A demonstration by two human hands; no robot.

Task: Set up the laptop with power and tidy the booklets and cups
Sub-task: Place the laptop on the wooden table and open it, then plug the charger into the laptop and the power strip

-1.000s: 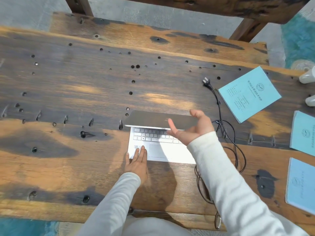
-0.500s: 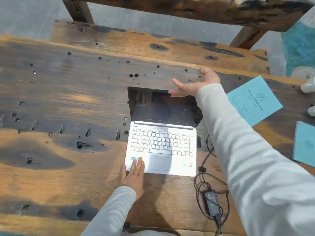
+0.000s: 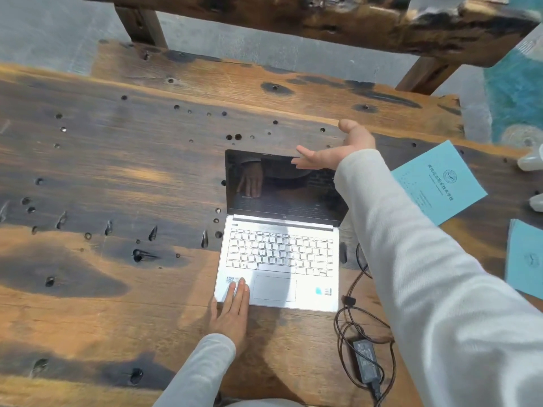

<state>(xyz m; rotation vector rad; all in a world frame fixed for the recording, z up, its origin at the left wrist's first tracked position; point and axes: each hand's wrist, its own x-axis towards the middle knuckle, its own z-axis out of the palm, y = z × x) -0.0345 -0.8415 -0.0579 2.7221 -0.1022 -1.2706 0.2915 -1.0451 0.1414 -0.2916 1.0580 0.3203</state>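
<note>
Our flat left hand presses the silver laptop palm rest; our right hand, fingers spread and grasping nothing, meets the glossy screen's top edge above the rough wooden table.

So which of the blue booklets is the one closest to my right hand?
The booklet lying tilted, with its printed cover fully in view, just right of the right hand. The other booklet sits nearer you, cut off by the frame edge.

Small hp logo on the laptop below its screen, your nearest blue booklet carries a round emblem and Chinese print too small to read
</note>
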